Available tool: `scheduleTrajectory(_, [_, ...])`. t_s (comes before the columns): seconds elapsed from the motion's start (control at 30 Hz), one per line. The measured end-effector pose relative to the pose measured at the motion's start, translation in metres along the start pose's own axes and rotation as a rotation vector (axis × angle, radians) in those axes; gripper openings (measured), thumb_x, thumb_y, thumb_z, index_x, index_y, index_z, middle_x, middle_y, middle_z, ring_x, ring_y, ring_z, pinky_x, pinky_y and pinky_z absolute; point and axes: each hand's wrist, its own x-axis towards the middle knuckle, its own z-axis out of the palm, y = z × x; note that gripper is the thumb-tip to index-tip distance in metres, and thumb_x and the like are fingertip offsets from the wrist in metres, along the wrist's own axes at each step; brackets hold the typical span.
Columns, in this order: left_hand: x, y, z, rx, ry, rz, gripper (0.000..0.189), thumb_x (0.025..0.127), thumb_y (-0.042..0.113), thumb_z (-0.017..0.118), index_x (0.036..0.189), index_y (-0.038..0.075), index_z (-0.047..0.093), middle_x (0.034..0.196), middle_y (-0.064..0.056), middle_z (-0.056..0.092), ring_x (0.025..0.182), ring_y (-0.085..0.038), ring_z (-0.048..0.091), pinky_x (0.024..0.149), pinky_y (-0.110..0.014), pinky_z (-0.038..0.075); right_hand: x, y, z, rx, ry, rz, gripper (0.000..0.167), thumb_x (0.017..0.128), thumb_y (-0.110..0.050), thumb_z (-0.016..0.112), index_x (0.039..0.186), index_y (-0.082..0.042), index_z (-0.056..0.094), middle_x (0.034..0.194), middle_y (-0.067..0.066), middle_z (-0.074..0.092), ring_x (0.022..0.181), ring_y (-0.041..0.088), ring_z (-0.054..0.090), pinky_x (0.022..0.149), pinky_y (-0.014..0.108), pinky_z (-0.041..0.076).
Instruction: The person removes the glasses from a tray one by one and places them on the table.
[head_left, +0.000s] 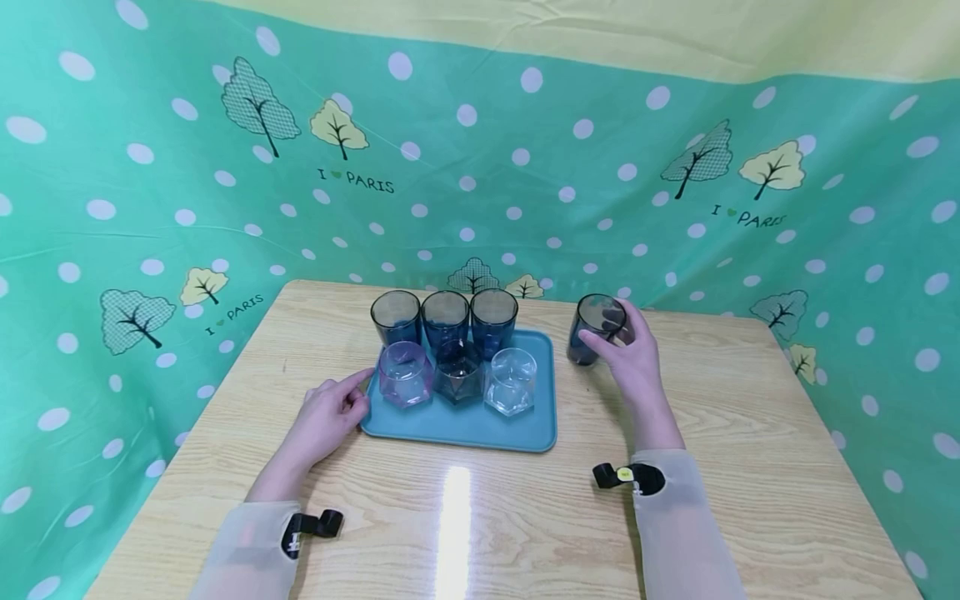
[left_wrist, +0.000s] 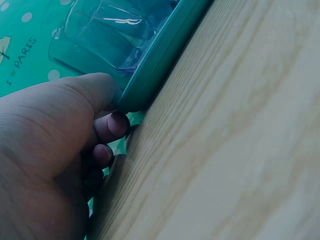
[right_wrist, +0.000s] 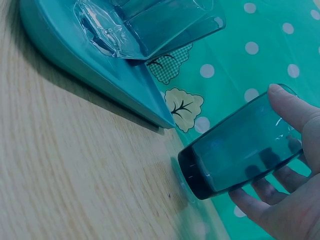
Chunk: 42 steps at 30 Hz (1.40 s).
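Note:
My right hand (head_left: 637, 367) grips a tall, dark blue glass tumbler (head_left: 590, 337) right of the tray, thumb on its near side, fingers round the other. The tumbler is upright, its base close to the tabletop; whether it touches I cannot tell. My left hand (head_left: 333, 417) holds the left edge of the blue tray (head_left: 450, 431), with the index finger reaching along the rim. On the tray, three tall dark blue tumblers (head_left: 492, 325) stand in the back row. In front of them are three short faceted glasses: a pinkish-purple one (head_left: 406, 377), a dark grey one (head_left: 459, 379) and a clear one (head_left: 512, 385).
A pale wooden table (head_left: 750, 467) lies under everything, with a bright light reflection (head_left: 453, 525) in front of the tray. Behind it hangs a green polka-dot cloth (head_left: 525, 192) printed with trees. The tray's glasses stand close together.

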Motion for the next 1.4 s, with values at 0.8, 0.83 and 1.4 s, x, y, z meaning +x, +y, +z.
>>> scheduleTrajectory(0.8, [-0.0014,-0.0001,-0.0003,-0.007,-0.009,-0.008,0.048,0.105,0.007,0.066,0.152,0.003,0.064,0.09,0.005,0.063,0.087,-0.02,0.052,0.096,-0.052,0.033,0.0019,0.0047,0.0016,-0.024,-0.006,0.005,0.096,0.095,-0.035,0.091,0.174,-0.026,0.037,0.175,0.007,0.039,0.156,0.035,0.042,0.123,0.053,0.039])
scheduleTrajectory(0.83, [-0.0013,-0.0002,-0.0002,-0.007,-0.009,-0.008,0.048,0.105,0.007,0.066,0.153,0.003,0.064,0.09,0.005,0.063,0.087,-0.02,0.052,0.096,-0.052,0.033,0.0018,0.0048,0.0015,-0.027,-0.006,0.004,0.096,0.095,-0.035,0.09,0.174,-0.025,0.037,0.174,0.007,0.039,0.156,0.035,0.041,0.123,0.053,0.039])
scheduleTrajectory(1.4, [-0.0003,0.0003,-0.001,-0.008,-0.013,-0.013,0.049,0.105,0.008,0.066,0.153,0.003,0.063,0.091,0.005,0.063,0.088,-0.021,0.053,0.094,-0.05,0.032,0.0031,0.0064,0.0009,-0.025,-0.017,0.017,0.095,0.094,-0.035,0.091,0.173,-0.028,0.038,0.176,0.006,0.037,0.157,0.036,0.039,0.123,0.055,0.038])
